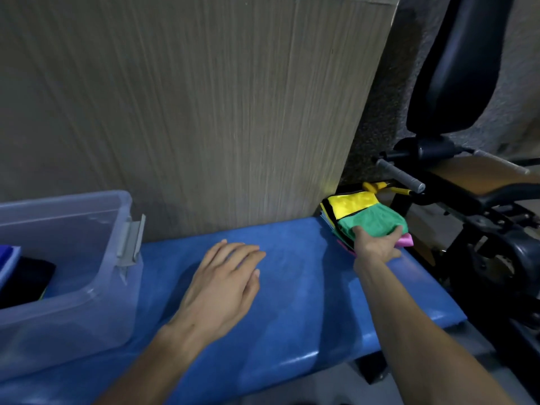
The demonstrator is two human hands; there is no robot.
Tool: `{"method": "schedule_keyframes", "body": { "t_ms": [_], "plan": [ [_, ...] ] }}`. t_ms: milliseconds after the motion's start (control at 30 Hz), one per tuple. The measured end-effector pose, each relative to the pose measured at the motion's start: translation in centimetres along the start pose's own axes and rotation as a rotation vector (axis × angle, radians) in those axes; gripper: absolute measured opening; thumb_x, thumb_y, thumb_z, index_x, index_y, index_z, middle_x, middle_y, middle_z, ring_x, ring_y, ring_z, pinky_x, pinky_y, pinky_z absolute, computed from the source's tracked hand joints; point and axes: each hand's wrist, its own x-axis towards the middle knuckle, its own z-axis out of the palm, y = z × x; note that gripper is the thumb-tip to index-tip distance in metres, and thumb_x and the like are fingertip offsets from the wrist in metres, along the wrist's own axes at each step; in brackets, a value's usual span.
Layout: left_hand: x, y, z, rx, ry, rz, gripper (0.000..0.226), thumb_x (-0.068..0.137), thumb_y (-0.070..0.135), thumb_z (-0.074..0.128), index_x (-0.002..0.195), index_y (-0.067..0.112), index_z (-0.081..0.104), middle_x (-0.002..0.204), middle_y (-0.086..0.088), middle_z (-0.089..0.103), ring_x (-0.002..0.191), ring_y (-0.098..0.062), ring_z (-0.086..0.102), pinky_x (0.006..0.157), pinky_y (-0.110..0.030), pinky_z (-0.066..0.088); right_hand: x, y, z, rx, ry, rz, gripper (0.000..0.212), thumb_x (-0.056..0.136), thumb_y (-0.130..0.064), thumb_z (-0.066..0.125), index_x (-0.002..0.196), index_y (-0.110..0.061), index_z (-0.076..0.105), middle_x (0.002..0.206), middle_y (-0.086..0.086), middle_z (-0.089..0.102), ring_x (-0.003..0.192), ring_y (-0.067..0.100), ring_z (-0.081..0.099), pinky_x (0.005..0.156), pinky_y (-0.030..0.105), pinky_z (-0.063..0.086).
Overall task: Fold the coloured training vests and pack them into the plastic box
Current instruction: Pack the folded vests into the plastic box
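Observation:
A pile of coloured vests sits at the far right end of the blue padded bench (292, 302). A green vest (371, 219) lies on top, with a yellow vest (349, 206) behind it and a pink vest (404, 240) underneath. My right hand (377, 244) grips the front edge of the green vest, thumb on one side and fingers on the other. My left hand (225, 279) rests flat on the bench, fingers straight, holding nothing. The clear plastic box (111, 258) stands on the bench at the left, with dark folded cloth (27, 277) inside.
A wood-grain panel (190, 112) rises right behind the bench. Black gym equipment (467, 200) with grey handles and a dark pad crowds the right side, close to the vest pile. The box has a grey latch (131, 241) on its near end.

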Motion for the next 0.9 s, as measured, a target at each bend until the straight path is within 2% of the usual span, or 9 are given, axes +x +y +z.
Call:
{"method": "schedule_keyframes", "body": {
  "t_ms": [133,233,300,367,467,567,700,833,900],
  "plan": [
    [-0.8,-0.2,-1.9,0.031,0.035,0.027,0.038,0.100,0.027,0.044,0.126,0.014,0.068,0.129,0.002,0.065,0.127,-0.024,0.056,0.117,-0.044,0.033,-1.3,0.8,-1.1,0.108,-0.017,-0.024,0.104,0.079,-0.022,0.084,0.159,-0.037,0.019,0.152,0.014,0.031,0.128,0.034,0.049,0.108,0.046,0.045],
    [-2.0,0.0,-4.4,0.035,0.097,0.037,0.036,0.100,0.025,0.045,0.126,0.013,0.068,0.132,0.001,0.064,0.130,-0.025,0.054,0.117,-0.045,0.034,-3.0,1.6,-1.7,0.268,-0.091,0.001,0.105,0.067,-0.019,0.089,0.154,-0.034,0.033,0.139,0.004,0.052,0.114,0.025,0.060,0.099,0.052,0.054],
    [-3.0,-0.2,-6.3,0.031,0.141,0.028,0.036,0.099,0.024,0.046,0.126,0.013,0.068,0.133,0.001,0.064,0.130,-0.025,0.054,0.116,-0.047,0.035,-4.8,2.2,-2.2,0.381,-0.198,0.046,0.087,0.073,-0.012,0.084,0.147,-0.026,0.041,0.129,0.005,0.060,0.099,0.029,0.068,0.082,0.051,0.060],
    [-4.2,-0.7,-8.2,0.028,0.184,0.002,0.037,0.099,0.023,0.046,0.127,0.013,0.068,0.134,0.000,0.064,0.131,-0.026,0.054,0.115,-0.048,0.036,-7.5,2.8,-2.8,0.419,-0.342,0.086,0.057,0.086,-0.004,0.073,0.135,-0.017,0.047,0.118,0.009,0.063,0.085,0.027,0.068,0.062,0.039,0.060],
    [-6.4,-2.4,-11.3,0.039,0.246,-0.060,0.037,0.100,0.023,0.046,0.128,0.013,0.067,0.134,0.000,0.064,0.131,-0.025,0.053,0.115,-0.045,0.036,-12.4,4.0,-2.8,0.467,-0.501,0.177,0.038,0.093,-0.002,0.065,0.123,-0.020,0.049,0.116,0.014,0.063,0.077,0.025,0.066,0.048,0.029,0.057],
    [-8.9,-5.0,-14.3,0.030,0.318,-0.171,0.036,0.100,0.023,0.045,0.127,0.013,0.067,0.132,0.000,0.065,0.129,-0.024,0.054,0.115,-0.042,0.036,-17.8,3.6,-1.6,0.517,-0.649,0.217,0.043,0.094,-0.002,0.061,0.127,-0.023,0.046,0.126,0.019,0.062,0.082,0.027,0.066,0.050,0.030,0.058],
    [-13.0,-9.7,-17.4,0.009,0.387,-0.368,0.033,0.100,0.022,0.046,0.124,0.015,0.067,0.127,0.002,0.066,0.123,-0.022,0.057,0.109,-0.042,0.042,-26.0,-0.4,1.5,0.508,-0.912,0.114,0.056,0.091,0.001,0.060,0.143,-0.016,0.047,0.126,0.020,0.068,0.081,0.024,0.070,0.057,0.031,0.058],
    [-17.2,-14.6,-19.8,0.016,0.357,-0.546,0.040,0.099,0.030,0.039,0.119,0.014,0.070,0.119,0.000,0.071,0.112,-0.022,0.063,0.101,-0.040,0.048,-34.1,-5.2,5.4,0.506,-1.148,0.074,0.036,0.092,0.004,0.058,0.112,-0.025,0.057,0.102,0.008,0.074,0.074,0.019,0.070,0.065,0.035,0.058],
    [-18.6,-16.3,-20.4,0.045,0.282,-0.587,0.043,0.099,0.034,0.035,0.112,0.016,0.072,0.113,0.001,0.073,0.106,-0.022,0.064,0.094,-0.038,0.050,-37.3,-6.5,8.0,0.465,-1.253,0.093,0.036,0.091,0.006,0.059,0.111,-0.024,0.055,0.104,0.011,0.074,0.083,0.024,0.071,0.078,0.045,0.057]
  ]
}}
